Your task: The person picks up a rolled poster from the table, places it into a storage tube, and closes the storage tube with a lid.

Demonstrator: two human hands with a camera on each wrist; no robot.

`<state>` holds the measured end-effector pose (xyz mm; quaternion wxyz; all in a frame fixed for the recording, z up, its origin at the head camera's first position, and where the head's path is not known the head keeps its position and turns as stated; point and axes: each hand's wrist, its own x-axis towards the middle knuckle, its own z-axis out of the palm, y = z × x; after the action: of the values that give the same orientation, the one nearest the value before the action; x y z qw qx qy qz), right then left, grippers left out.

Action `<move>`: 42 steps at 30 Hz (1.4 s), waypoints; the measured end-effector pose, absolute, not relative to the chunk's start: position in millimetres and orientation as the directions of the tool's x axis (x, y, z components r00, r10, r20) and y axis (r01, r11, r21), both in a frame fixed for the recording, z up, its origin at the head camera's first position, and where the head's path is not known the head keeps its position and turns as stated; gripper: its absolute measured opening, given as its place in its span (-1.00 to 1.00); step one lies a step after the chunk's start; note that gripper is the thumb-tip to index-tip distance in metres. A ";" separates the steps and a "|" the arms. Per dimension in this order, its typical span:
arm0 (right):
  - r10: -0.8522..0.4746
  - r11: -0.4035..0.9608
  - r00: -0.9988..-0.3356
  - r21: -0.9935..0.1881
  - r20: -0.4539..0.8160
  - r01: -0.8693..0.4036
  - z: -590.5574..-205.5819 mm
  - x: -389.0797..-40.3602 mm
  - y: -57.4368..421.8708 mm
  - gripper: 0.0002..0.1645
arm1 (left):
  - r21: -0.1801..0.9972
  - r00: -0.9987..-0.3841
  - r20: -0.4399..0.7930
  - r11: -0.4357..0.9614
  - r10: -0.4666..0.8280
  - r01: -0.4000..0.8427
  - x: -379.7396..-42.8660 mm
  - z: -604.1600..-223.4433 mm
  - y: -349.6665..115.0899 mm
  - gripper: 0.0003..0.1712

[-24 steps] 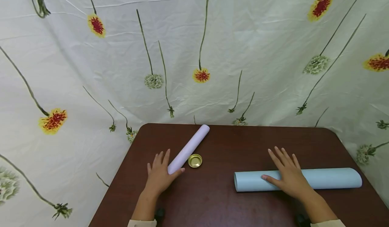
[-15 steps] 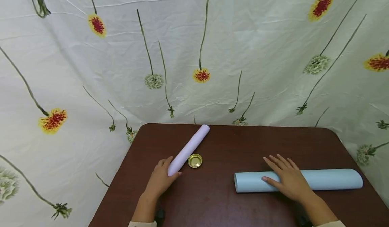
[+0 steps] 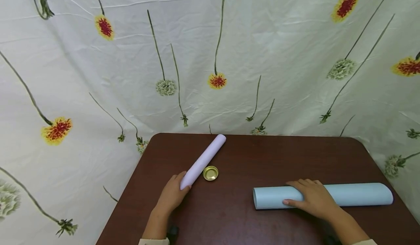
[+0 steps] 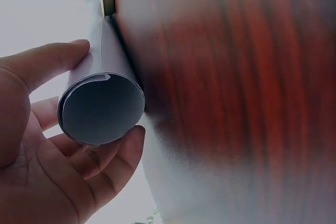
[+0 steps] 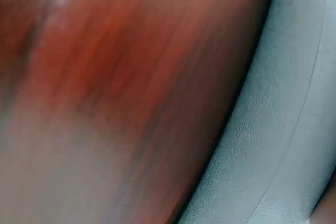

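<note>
On the left of the table a pale lavender paper roll [image 3: 203, 161] lies slantwise, its far end at the back edge. My left hand [image 3: 172, 193] grips its near end, thumb on one side and fingers curled round the other. The left wrist view looks into the hollow end of this paper roll [image 4: 102, 108]. A thicker light blue roll [image 3: 357, 194] lies crosswise on the right. Over its middle my right hand [image 3: 313, 199] holds it, thumb in front and fingers bent over the far side. Only the surface of the blue roll [image 5: 278, 119] fills the right wrist view's right side.
A small gold lid [image 3: 210, 173] lies against the lavender roll's right side. The dark brown table [image 3: 236, 216] has its back edge against a flower-printed white cloth [image 3: 288, 55].
Both hands were spread before. The left fingers have closed round the lavender roll's near end. My right fingers have come down and bent over the blue roll, which has shifted very slightly nearer.
</note>
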<state>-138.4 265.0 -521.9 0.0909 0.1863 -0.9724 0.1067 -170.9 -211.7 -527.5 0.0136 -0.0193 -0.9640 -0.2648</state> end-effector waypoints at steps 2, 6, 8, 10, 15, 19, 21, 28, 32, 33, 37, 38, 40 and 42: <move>-0.348 0.906 -0.914 -0.175 0.208 -0.385 -522.0 -137.7 265.2 -0.17 | 0.519 -0.999 0.031 0.854 0.015 0.029 -170.6 -527.8 -212.7 -0.34; -0.353 0.906 -0.919 -0.184 0.174 -0.382 -522.3 -137.1 266.3 -0.11 | 0.544 -0.999 0.041 0.839 -0.014 0.010 -171.1 -527.4 -214.5 -0.33; -0.354 0.905 -0.921 -0.189 0.163 -0.381 -521.9 -136.7 267.0 -0.08 | 0.561 -0.999 0.045 0.828 -0.023 0.006 -172.0 -526.9 -215.3 -0.33; -0.356 0.904 -0.922 -0.195 0.154 -0.381 -521.1 -135.9 267.4 -0.06 | 0.578 -0.999 0.044 0.816 -0.029 0.001 -172.9 -526.3 -216.1 -0.32; -0.365 0.900 -0.920 -0.201 0.141 -0.388 -517.7 -134.6 266.3 -0.02 | 0.625 -0.997 0.049 0.781 -0.067 -0.021 -174.2 -523.9 -218.8 -0.33; -0.387 0.889 -0.909 -0.202 0.152 -0.412 -515.9 -135.2 264.5 -0.03 | 0.670 -0.991 0.053 0.740 -0.119 -0.053 -174.6 -522.2 -220.3 -0.36; -0.397 0.884 -0.904 -0.198 0.161 -0.424 -515.5 -136.0 263.7 -0.04 | 0.689 -0.987 0.054 0.721 -0.151 -0.073 -174.9 -521.4 -220.5 -0.38; -0.384 0.887 -0.908 -0.207 0.166 -0.413 -517.6 -138.5 260.8 -0.07 | 0.759 -0.963 0.095 0.645 -0.252 -0.094 -174.3 -519.2 -220.6 -0.46; -0.382 0.891 -0.909 -0.196 0.167 -0.410 -519.4 -139.0 259.2 -0.04 | 0.832 -0.953 0.059 0.541 -0.298 -0.118 -172.5 -518.9 -222.2 -0.51; -0.384 0.890 -0.908 -0.193 0.168 -0.413 -519.3 -139.1 258.8 -0.03 | 0.860 -0.952 0.040 0.495 -0.305 -0.122 -172.1 -518.7 -222.7 -0.50; -0.391 0.887 -0.903 -0.190 0.180 -0.422 -519.9 -140.4 257.9 -0.05 | 0.936 -0.943 -0.049 0.315 -0.328 -0.159 -169.7 -517.1 -224.3 -0.48; -0.392 0.885 -0.901 -0.191 0.186 -0.425 -520.0 -140.8 257.7 -0.06 | 0.946 -0.941 -0.068 0.280 -0.331 -0.166 -169.3 -516.6 -224.4 -0.47; -0.389 0.887 -0.901 -0.187 0.193 -0.423 -520.8 -142.0 257.6 -0.06 | 0.958 -0.938 -0.088 0.230 -0.336 -0.172 -169.1 -515.7 -224.3 -0.48; -0.386 0.889 -0.900 -0.178 0.202 -0.421 -521.1 -143.5 258.0 -0.05 | 0.966 -0.935 -0.103 0.190 -0.339 -0.175 -169.6 -515.1 -223.9 -0.49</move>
<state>-143.5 258.0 -521.1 0.0809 0.2083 -0.9686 0.1093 -169.6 -223.9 -515.1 0.0669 0.1673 -0.7686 -0.6138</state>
